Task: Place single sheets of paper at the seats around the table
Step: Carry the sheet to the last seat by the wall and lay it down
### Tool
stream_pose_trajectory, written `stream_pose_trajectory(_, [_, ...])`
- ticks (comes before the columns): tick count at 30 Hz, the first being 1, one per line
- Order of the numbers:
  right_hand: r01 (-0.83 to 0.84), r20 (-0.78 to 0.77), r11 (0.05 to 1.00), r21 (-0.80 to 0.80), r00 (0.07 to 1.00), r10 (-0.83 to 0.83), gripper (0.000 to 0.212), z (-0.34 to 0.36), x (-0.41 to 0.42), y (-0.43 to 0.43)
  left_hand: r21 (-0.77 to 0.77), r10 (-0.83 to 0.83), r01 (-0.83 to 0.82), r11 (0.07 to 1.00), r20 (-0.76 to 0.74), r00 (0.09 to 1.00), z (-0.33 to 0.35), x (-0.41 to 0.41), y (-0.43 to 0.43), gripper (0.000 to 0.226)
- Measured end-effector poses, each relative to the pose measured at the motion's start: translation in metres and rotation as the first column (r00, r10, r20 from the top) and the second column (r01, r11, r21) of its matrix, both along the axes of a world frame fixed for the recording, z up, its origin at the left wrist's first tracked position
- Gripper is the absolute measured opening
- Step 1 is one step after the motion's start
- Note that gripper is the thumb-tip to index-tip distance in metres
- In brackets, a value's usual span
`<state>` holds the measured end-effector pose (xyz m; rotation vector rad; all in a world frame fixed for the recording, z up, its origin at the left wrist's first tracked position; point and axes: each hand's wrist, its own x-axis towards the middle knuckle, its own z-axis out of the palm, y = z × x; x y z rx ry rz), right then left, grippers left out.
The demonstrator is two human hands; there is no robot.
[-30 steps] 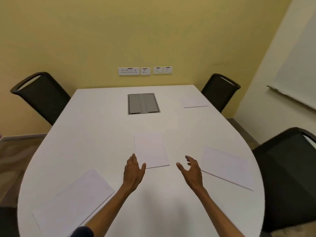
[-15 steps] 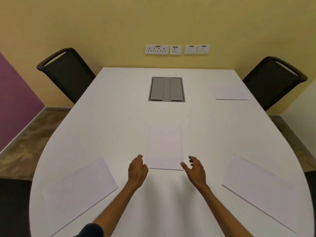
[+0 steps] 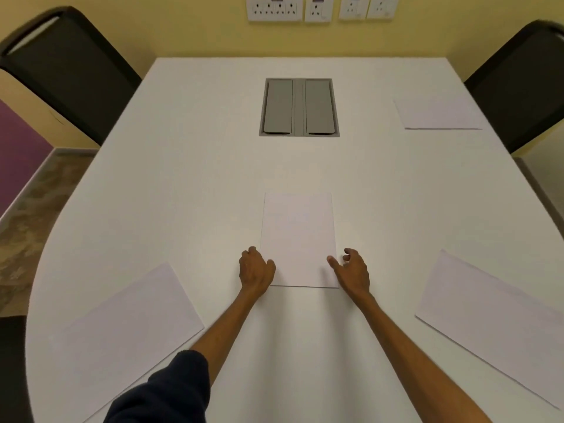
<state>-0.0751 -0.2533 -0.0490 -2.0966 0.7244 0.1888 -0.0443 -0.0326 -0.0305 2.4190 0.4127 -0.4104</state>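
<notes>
- White table [image 3: 189, 190], rounded near end; grey cable hatch [image 3: 299, 106] set into its far middle
- Centre sheet [image 3: 298, 236] lies flat, lengthwise, straight ahead of the person
- Left hand [image 3: 255, 268] at the sheet's near-left corner, fingers curled, thumb touching the paper edge; nothing grasped
- Right hand [image 3: 352, 270] at the near-right corner, fingers loosely spread, thumb tip on the paper; nothing grasped
- Three more sheets: near left [image 3: 122, 337], near right [image 3: 494, 328], far right [image 3: 439, 112] beside a black chair [image 3: 525, 83]
- Second black chair [image 3: 64, 65] at far left; no sheet before it
- Wall sockets [image 3: 317, 7] above the far edge
</notes>
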Motion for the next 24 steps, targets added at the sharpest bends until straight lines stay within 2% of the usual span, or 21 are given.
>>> stream_pose_trajectory(6, [0.051, -0.025, 0.999, 0.002, 0.998, -0.051, 0.059, -0.013, 0.020, 0.012, 0.017, 0.101, -0.100, 0.995, -0.032, 0.994, -0.012, 0.023, -0.001, 0.050])
stream_pose_trajectory(12, [0.123, -0.025, 0.992, 0.024, 0.992, -0.122, 0.046, -0.015, 0.031, 0.023, -0.119, 0.190, -0.197, 0.973, -0.068, 0.979, -0.017, 0.031, 0.003, 0.051])
stream_pose_trajectory(17, [0.210, -0.025, 0.968, 0.138, 0.978, -0.209, 0.019, -0.017, 0.030, 0.022, -0.279, 0.277, -0.314, 0.907, -0.165, 0.947, -0.022, 0.035, 0.008, 0.040])
stream_pose_trajectory(20, [0.200, -0.012, 0.961, 0.193, 0.979, -0.202, 0.014, -0.015, 0.022, 0.023, -0.361, 0.256, -0.314, 0.878, -0.199, 0.946, -0.022, 0.030, 0.005, 0.018])
stream_pose_trajectory(24, [0.208, 0.038, 0.950, 0.235, 0.974, -0.222, 0.018, -0.009, 0.013, 0.022, -0.443, 0.298, -0.340, 0.830, -0.164, 0.940, -0.016, 0.022, 0.003, 0.038])
